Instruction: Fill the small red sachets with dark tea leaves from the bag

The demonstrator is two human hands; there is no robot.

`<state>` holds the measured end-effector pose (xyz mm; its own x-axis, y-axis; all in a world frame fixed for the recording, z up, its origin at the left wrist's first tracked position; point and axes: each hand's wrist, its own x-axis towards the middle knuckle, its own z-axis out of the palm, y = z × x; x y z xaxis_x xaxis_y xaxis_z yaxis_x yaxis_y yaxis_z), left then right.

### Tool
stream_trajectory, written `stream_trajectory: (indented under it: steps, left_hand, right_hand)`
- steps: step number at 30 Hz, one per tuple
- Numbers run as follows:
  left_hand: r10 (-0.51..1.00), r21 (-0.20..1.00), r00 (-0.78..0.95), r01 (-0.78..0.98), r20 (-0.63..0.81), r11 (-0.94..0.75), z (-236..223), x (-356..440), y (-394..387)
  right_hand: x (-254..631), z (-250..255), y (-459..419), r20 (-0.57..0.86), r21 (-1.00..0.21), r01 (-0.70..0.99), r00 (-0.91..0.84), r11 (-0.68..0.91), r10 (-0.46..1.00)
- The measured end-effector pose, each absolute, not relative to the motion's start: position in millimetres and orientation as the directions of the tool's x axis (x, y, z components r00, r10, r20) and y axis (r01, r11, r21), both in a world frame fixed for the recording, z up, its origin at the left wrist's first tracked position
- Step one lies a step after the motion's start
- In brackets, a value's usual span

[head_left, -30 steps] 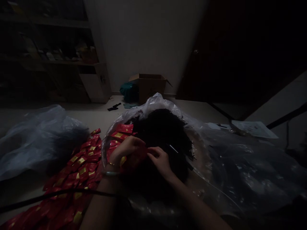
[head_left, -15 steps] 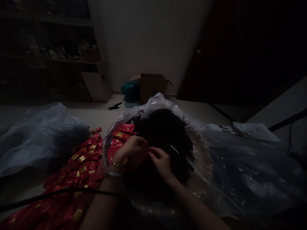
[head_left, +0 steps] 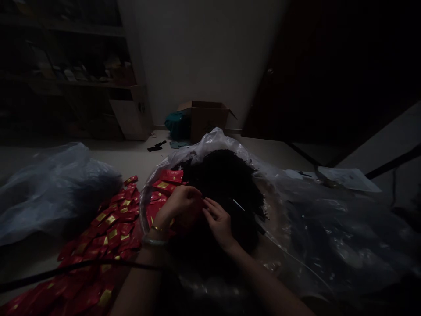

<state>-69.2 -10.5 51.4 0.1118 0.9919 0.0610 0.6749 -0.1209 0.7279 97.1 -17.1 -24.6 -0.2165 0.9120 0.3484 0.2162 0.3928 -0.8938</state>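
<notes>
A dark red packet is sitting between the hands, over a black heap in a plastic-lined tub. The left hand is pinching it; the right hand is holding its fingertips together at the packet's right edge, too dark to tell whether gripping. Loose packets are lying inside, left; a bigger pile is spreading outside, seemingly done, while much black heap is remaining.
</notes>
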Motion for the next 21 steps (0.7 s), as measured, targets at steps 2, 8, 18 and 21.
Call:
stream_trajectory:
  steps: [2,8,18,21]
  left_hand:
    - [0.993,0.726,0.097,0.678,0.067,-0.115,49.9,-70.4,-9.5]
    - [0.994,0.752,0.084,0.650,0.075,-0.112,44.9,-72.0,-7.3]
    - [0.990,0.773,0.104,0.618,0.095,-0.139,44.9,-73.1,-7.7]
    - [0.991,0.762,0.090,0.634,0.097,-0.132,44.4,-73.9,-8.3]
  right_hand:
    - [97.6,-26.1,-17.4,0.355,-0.883,0.236,-0.228,0.405,0.907]
    - [97.6,-27.4,-16.2,0.411,-0.841,0.270,-0.248,0.470,0.877]
    - [95.6,-30.6,-15.5,0.452,-0.837,0.239,-0.207,0.493,0.868]
    - [95.3,-29.3,-15.5,0.452,-0.844,0.219,-0.202,0.490,0.869]
